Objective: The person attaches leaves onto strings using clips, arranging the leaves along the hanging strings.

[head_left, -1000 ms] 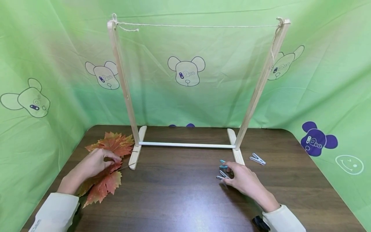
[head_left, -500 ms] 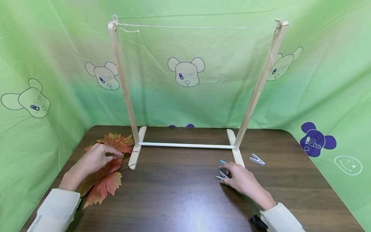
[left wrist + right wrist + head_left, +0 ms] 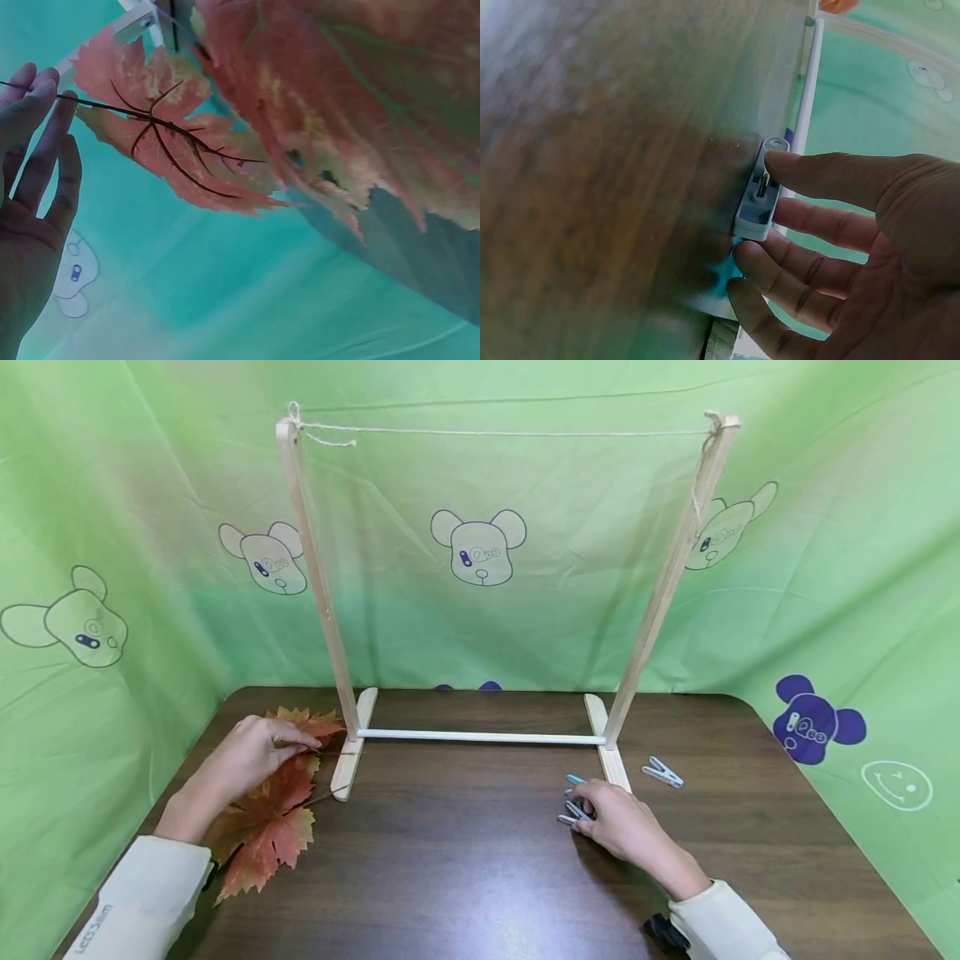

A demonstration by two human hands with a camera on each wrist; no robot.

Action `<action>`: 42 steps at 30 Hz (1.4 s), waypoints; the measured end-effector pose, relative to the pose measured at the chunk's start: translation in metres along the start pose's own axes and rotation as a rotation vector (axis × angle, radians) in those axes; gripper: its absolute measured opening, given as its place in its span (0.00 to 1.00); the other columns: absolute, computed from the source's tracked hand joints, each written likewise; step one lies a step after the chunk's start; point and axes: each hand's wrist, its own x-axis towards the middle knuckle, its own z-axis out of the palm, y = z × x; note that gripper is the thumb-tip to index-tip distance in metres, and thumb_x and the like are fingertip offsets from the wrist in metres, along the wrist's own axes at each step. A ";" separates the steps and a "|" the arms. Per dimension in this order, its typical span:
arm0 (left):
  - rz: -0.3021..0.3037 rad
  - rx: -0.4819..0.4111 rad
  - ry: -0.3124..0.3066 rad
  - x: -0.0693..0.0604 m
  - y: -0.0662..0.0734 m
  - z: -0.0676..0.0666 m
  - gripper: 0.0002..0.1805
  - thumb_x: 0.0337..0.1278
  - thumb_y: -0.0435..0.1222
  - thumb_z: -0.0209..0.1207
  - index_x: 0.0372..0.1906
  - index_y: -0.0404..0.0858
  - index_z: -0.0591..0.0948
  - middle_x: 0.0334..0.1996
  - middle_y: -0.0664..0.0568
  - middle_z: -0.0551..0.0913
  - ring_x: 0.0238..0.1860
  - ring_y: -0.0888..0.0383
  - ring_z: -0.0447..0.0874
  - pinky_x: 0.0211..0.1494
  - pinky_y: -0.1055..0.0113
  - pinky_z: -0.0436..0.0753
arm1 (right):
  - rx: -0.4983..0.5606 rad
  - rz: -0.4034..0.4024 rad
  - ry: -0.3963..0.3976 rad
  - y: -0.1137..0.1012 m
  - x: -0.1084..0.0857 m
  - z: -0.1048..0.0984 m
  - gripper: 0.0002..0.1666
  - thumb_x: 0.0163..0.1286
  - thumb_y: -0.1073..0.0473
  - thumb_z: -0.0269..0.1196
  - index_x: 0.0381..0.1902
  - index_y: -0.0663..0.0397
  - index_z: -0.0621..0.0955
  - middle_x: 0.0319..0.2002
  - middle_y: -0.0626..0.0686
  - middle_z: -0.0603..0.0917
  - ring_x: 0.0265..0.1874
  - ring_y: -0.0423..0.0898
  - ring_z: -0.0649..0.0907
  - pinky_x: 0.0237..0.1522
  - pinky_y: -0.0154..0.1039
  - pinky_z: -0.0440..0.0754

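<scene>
At the left of the table, my left hand [image 3: 251, 752] pinches the dark stem [image 3: 101, 105] of a red-orange maple leaf [image 3: 180, 150]. Beneath that hand more maple leaves [image 3: 273, 843] lie overlapping, partly hidden by it. On the right, my right hand [image 3: 618, 818] pinches a grey-blue clothespin [image 3: 759, 191] low over the tabletop, thumb on one side and forefinger on the other. Close by its fingertips is a turquoise clothespin [image 3: 575, 779], mostly covered. Another pale clothespin [image 3: 663, 772] lies apart, farther right.
A wooden frame [image 3: 326, 602] stands at the back, with a string [image 3: 495, 433] tied between its post tops. A white rod [image 3: 480, 737] joins its feet near the table. Green printed cloth [image 3: 480, 635] surrounds the brown table [image 3: 450, 860].
My left hand has moved slightly away from me and right, along the leaves, and a stem now shows beyond its fingertips. The right hand has closed in a little around the clothespin.
</scene>
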 end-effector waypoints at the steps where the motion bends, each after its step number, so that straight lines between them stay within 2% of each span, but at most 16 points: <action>1: 0.023 0.013 0.017 0.001 0.001 -0.001 0.16 0.53 0.19 0.70 0.40 0.40 0.94 0.39 0.47 0.94 0.40 0.48 0.93 0.34 0.64 0.86 | -0.001 -0.001 -0.001 0.000 0.000 0.000 0.14 0.57 0.62 0.76 0.43 0.49 0.87 0.29 0.43 0.75 0.29 0.40 0.74 0.26 0.40 0.70; 2: 0.042 0.024 0.035 0.002 0.003 -0.003 0.15 0.53 0.19 0.70 0.40 0.40 0.94 0.39 0.47 0.94 0.42 0.47 0.93 0.38 0.61 0.88 | 0.000 -0.001 -0.002 0.000 0.000 0.000 0.14 0.57 0.63 0.76 0.42 0.49 0.87 0.29 0.43 0.75 0.29 0.40 0.74 0.25 0.40 0.70; 6: 0.098 0.060 0.085 0.005 0.009 -0.010 0.16 0.52 0.18 0.69 0.39 0.39 0.93 0.38 0.46 0.93 0.43 0.45 0.93 0.42 0.52 0.90 | 0.002 0.003 -0.002 -0.001 0.000 0.000 0.14 0.57 0.62 0.76 0.42 0.49 0.87 0.28 0.43 0.75 0.28 0.40 0.74 0.25 0.40 0.70; 13: 0.147 0.105 0.135 0.009 0.020 -0.022 0.17 0.50 0.18 0.70 0.41 0.39 0.93 0.39 0.48 0.94 0.43 0.47 0.93 0.43 0.52 0.90 | -0.011 -0.001 -0.012 -0.004 0.004 0.001 0.13 0.59 0.58 0.77 0.41 0.48 0.86 0.27 0.44 0.75 0.27 0.40 0.73 0.25 0.40 0.69; 22: 0.133 0.051 0.114 0.014 0.034 -0.034 0.16 0.53 0.19 0.71 0.44 0.37 0.93 0.43 0.41 0.93 0.44 0.41 0.93 0.39 0.54 0.90 | -0.051 -0.014 -0.018 -0.006 0.007 0.002 0.11 0.59 0.61 0.76 0.37 0.49 0.85 0.27 0.44 0.74 0.27 0.41 0.73 0.26 0.40 0.69; 31: 0.185 0.049 0.119 0.017 0.047 -0.042 0.15 0.55 0.19 0.69 0.46 0.34 0.92 0.40 0.44 0.93 0.39 0.48 0.93 0.36 0.61 0.89 | -0.048 -0.043 0.014 -0.008 0.006 0.000 0.10 0.58 0.63 0.75 0.37 0.51 0.85 0.27 0.45 0.75 0.27 0.41 0.73 0.27 0.39 0.70; 36: 0.185 0.036 0.098 0.020 0.055 -0.045 0.15 0.56 0.19 0.68 0.47 0.33 0.91 0.40 0.44 0.93 0.42 0.46 0.94 0.39 0.58 0.90 | -0.028 -0.060 0.049 -0.008 0.006 -0.004 0.12 0.59 0.62 0.75 0.41 0.53 0.87 0.27 0.44 0.75 0.28 0.40 0.73 0.27 0.38 0.70; 42: 0.173 0.009 0.074 0.022 0.063 -0.046 0.15 0.58 0.19 0.67 0.49 0.33 0.91 0.40 0.44 0.93 0.39 0.50 0.93 0.37 0.63 0.89 | -0.010 -0.097 0.085 -0.012 0.006 -0.012 0.13 0.58 0.64 0.75 0.41 0.56 0.86 0.27 0.44 0.75 0.27 0.39 0.73 0.27 0.37 0.70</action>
